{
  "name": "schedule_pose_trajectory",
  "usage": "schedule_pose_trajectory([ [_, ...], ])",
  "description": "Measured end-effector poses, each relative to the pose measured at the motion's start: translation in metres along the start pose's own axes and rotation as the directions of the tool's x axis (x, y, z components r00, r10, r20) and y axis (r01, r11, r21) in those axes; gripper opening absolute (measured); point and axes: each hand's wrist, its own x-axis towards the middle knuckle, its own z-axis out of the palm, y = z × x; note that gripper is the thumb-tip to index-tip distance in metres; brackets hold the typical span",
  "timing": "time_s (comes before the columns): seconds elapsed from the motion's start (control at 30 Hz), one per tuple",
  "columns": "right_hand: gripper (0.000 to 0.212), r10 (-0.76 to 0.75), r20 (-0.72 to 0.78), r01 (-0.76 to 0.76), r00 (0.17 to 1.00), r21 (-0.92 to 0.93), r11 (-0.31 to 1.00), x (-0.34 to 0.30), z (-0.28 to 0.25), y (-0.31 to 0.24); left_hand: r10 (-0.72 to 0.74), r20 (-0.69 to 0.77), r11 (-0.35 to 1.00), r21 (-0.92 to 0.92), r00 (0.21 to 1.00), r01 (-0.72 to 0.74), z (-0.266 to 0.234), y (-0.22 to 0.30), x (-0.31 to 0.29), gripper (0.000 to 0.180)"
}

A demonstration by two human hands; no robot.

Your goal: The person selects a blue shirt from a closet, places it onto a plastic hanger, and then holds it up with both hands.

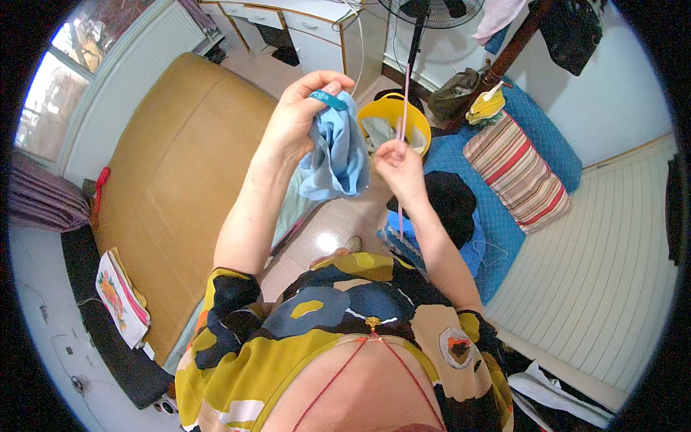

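Left hand (302,108) is clamped on a light-blue cloth (335,155), thumb over its teal band (330,100); cloth hangs in loose folds in front of the torso, above the floor (324,230), between the tan bed (187,137) and the yellow bucket (385,109). Right hand (400,169) is closed around a thin pink rod (405,101), roughly upright, just beside the cloth but apart from it; its full shape can't be made out, maybe a hanger edge-on. Handling, my read: cloth is light, limp, not fragile, folds collapse if pinched low; best hold is the band, firmer edge. Can't tell if it's damp. Rod looks light and fairly stiff, probably smooth; grip near mid-length for balance.
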Motion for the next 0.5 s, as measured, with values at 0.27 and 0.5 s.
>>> schedule_pose_trajectory([
  [0.27,0.035,-0.157,0.093,0.181,0.983,-0.397,0.900,-0.002,0.042,-0.020,-0.001,-0.032,0.998,-0.069,1.000,-0.002,-0.008,0.006,-0.025,0.015],
  [0.5,0.013,-0.114,0.039,0.118,0.993,-0.124,0.985,0.004,0.001,-0.001,0.131,-0.067,0.983,0.139,0.989,-0.121,-0.004,0.012,-0.055,0.028],
])
